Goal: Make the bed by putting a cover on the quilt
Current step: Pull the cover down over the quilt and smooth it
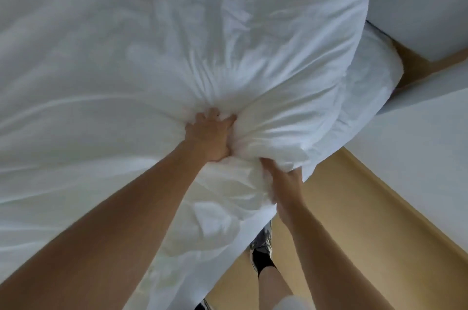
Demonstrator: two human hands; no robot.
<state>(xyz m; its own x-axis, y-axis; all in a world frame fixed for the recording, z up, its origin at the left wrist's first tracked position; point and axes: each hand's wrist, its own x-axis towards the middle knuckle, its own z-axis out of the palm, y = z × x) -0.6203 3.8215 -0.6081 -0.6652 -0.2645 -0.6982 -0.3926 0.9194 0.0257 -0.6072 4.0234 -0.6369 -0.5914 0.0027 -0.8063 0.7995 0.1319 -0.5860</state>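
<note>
matt white crumpled cloth cover (253, 38), smooth tan floor (342, 208)

A white cover (266, 38), creased and billowing, lies heaped across the bed (30, 208). Its folds gather into 1 tight bunch at the near edge. Its right end overhangs a puffy white layer (372, 81); whether that is the quilt cannot be told.

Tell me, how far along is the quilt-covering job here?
Roughly midway, I'd guess. Done: white fabric seems already pulled around the bulky quilt, though all-white cloth makes that hard to confirm. In hand: the left hand and right hand each grip bunched fabric at the near corner of the bed. Left: the bundle is crumpled and heaped, so it needs spreading flat and smoothing.
</note>
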